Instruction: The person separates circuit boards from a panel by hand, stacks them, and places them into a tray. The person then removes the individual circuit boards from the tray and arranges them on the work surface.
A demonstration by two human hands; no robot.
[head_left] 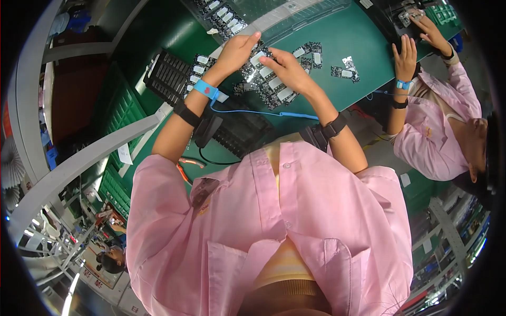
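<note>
My left hand [237,53] and my right hand [288,70] meet over the green work table [363,48]. Between them is a small dark circuit board [258,58] with a pale shield plate, gripped by the fingers of both. Part of the left fingers' grip is hidden behind the hand and board. Several similar circuit boards [275,83] lie overlapping just below it. A blue wrist strap [206,89] circles my left wrist, and its coiled blue cord [296,115] runs across to the right.
More boards lie in rows [200,68] on the left and loose [346,72] on the right. A clear plastic tray [298,22] stands at the back. Black slotted racks [167,79] and orange-handled pliers [184,173] are at the left. A co-worker's hands [406,57] work at the right.
</note>
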